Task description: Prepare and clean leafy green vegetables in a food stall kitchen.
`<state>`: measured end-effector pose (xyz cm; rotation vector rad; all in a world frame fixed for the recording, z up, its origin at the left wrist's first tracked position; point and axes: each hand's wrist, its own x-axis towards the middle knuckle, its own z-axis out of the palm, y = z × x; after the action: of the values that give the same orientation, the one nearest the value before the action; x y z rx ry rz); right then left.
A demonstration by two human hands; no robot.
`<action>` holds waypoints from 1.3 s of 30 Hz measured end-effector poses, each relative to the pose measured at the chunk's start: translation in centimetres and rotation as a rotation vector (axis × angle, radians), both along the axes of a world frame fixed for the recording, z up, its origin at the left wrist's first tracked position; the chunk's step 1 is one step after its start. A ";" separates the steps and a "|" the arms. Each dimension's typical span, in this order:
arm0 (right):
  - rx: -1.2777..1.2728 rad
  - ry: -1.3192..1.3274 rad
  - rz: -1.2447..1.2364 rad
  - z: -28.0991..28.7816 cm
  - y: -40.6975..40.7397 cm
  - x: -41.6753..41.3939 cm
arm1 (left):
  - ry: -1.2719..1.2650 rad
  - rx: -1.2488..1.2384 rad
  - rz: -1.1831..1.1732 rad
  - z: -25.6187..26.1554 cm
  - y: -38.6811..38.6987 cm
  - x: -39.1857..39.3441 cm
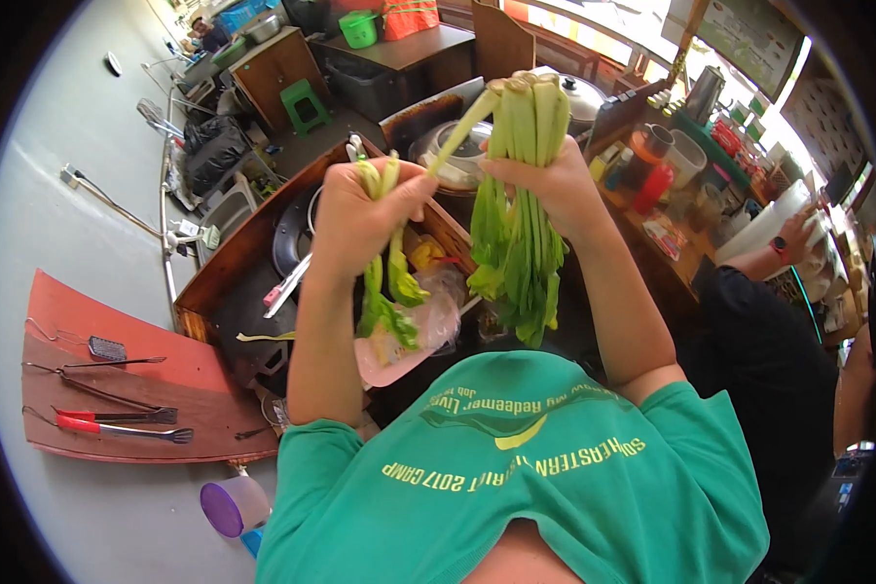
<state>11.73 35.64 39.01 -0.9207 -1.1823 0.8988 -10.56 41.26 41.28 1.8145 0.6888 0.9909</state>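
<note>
My right hand [544,182] is closed around a thick bunch of leafy green vegetables [529,120], cut stem ends up and leaves hanging down. In my left hand [372,219] are a few loose stalks with leaves [406,286], also hanging down. One pale stalk [463,133] slants from the top of the bunch to my left thumb and fingertips, which pinch its lower end. Below the hands lies a pink plastic tray or board [383,365], partly covered by a clear plastic bag [442,303]. Both hands are raised above the counter.
A lidded pot [456,150] and a second steel lid [580,98] stand beyond my hands. A dark wok [292,226] sits left. Tongs [124,427] and a grater [107,348] hang on a red wall panel [197,379]. A person in dark clothing [763,350] stands at right.
</note>
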 end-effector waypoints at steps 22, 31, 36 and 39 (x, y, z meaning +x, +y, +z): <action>-0.171 -0.500 0.206 -4.2 1.8 -1.4 | 0.272 -0.025 0.263 1.8 2.6 -17.3; -0.300 -0.238 0.186 -7.6 0.9 -4.3 | 0.033 -0.363 0.643 -7.1 0.4 -35.4; -0.335 -0.177 0.210 -8.4 1.3 -5.3 | -0.067 -0.500 0.894 -13.7 1.0 -40.2; -0.342 -0.164 0.200 -8.4 1.8 -6.1 | -0.197 -0.591 0.958 -17.6 4.2 -41.7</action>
<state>5.66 37.43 30.61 -1.1827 -1.3002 1.2312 -52.22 45.48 23.63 0.8119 1.5904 1.3398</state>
